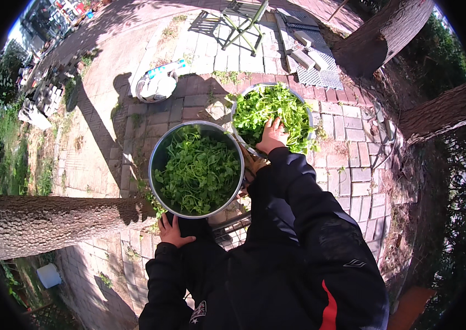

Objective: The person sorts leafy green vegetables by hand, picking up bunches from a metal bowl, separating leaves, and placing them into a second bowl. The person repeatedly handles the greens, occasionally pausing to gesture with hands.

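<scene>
My left hand (173, 234) rests on my dark-trousered left leg, thumb and fingers spread, just below the near rim of a deep metal pot. The pot (153, 186) holds a heap of shaded leafy green stems (196, 171). To its right stands a metal basin (234, 120), filled above its rim with sunlit leafy greens (268, 105). My right hand (273, 135) lies on the near side of this heap, back of the hand up and fingers slightly apart. No stems can be seen gripped in it. The greens partly cover the basin's rim.
A container with a white plastic bag (156, 87) stands on the brick paving (196, 100) ahead. Farther off are a folding chair (243, 24) and loose blocks on ridged sheets (326, 78). Tree trunks rise at left (64, 222) and right (381, 37). A white bucket (49, 275) sits lower left.
</scene>
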The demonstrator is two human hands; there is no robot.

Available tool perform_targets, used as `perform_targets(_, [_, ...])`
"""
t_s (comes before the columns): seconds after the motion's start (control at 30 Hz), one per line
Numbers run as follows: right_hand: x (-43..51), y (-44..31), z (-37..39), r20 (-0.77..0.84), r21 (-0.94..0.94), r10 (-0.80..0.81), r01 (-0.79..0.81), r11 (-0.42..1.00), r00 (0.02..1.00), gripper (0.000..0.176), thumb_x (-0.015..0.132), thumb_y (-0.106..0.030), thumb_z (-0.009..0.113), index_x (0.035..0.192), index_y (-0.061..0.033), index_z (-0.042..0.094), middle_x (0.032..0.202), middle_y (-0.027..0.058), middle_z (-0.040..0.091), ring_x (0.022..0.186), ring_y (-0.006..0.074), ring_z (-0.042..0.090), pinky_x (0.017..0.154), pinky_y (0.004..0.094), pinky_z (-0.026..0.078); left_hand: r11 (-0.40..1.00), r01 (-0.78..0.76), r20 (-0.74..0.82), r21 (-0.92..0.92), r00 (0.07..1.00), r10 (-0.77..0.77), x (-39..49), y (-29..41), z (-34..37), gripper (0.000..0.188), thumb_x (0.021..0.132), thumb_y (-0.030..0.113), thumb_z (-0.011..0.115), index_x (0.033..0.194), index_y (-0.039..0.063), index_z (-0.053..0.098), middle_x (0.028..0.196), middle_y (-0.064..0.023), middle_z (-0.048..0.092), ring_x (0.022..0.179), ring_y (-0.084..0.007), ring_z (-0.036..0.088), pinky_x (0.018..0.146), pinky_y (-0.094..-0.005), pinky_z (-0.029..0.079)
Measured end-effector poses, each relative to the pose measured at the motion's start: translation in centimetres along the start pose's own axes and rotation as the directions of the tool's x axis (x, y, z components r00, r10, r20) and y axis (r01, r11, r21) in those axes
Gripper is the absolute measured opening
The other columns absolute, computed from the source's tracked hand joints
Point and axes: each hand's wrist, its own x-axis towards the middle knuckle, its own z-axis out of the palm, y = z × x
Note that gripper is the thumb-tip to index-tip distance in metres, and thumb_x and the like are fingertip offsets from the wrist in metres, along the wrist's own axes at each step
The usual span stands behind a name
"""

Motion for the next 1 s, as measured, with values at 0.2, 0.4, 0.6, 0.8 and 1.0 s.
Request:
perform_targets(0.2, [1.2,0.7,1.8,-0.206,-0.058,-0.112,0.102,0.993,0.972,0.073,0.073,-0.016,0.071,0.138,-0.0017,0.041,0.118,0.0182,0.054,0.104,0.0326,0.061,0.071,0.0378,0.057,1.000,0.010,0.019,-0.003,1.000,-0.010,0.2,0.3,-0.3,0.129,0.053,0.066,0.083,0.155,0.016,0.021,0.158,-0.0311,0.001,0.142,-0.0566,0.005,0.115,-0.0589,0.022])
perform_targets(0.4, [2.5,4.8,-1.0,-0.262,0.283,-0.062,0.138,0.949,0.963,0.032,0.075,-0.012,0.061,0.107,-0.0104,0.062,0.096,0.0169,0.069,0.089,0.0358,0.068,0.075,0.0473,0.055,1.000,0.000,0.007,0.003,1.000,0.000,0.1,0.1,-0.2,0.129,0.054,0.067,0.083,0.155,0.016,0.021,0.159,-0.0293,0.001,0.143,-0.0558,0.005,0.115,-0.0589,0.022])
perform_targets(0.6, [3.1,7.9,-4.8,-0.299,0.522,-0.033,0.193,0.831,0.954,0.059,0.065,-0.015,0.071,0.123,-0.0079,0.065,0.097,0.0228,0.070,0.094,0.0379,0.068,0.084,0.0442,0.054,0.999,-0.008,0.009,-0.046,1.000,0.009,0.0,0.1,-0.3,0.129,0.054,0.066,0.083,0.155,0.016,0.020,0.159,-0.0284,0.000,0.144,-0.0548,0.004,0.114,-0.0602,0.023])
perform_targets(0.8, [3.4,9.0,-8.4,-0.362,0.785,-0.101,0.361,0.503,0.927,0.051,0.063,-0.006,0.073,0.113,0.0034,0.065,0.092,0.0171,0.072,0.082,0.0268,0.068,0.078,0.0346,0.052,0.998,0.007,0.038,-0.067,0.999,-0.005,-0.1,0.4,-0.6,0.130,0.053,0.064,0.084,0.155,0.014,0.019,0.159,-0.0299,-0.001,0.143,-0.0567,0.002,0.115,-0.0595,0.021])
perform_targets(1.0, [2.5,8.7,-12.5,-0.279,0.927,-0.167,0.311,0.210,0.946,0.040,0.064,0.005,0.071,0.104,-0.0002,0.068,0.090,0.0035,0.071,0.078,0.0136,0.063,0.073,0.0273,0.051,0.999,0.008,0.025,-0.044,1.000,-0.007,-0.1,0.4,-0.6,0.129,0.054,0.064,0.084,0.155,0.017,0.020,0.160,-0.0272,-0.002,0.145,-0.0535,0.002,0.113,-0.0610,0.024])
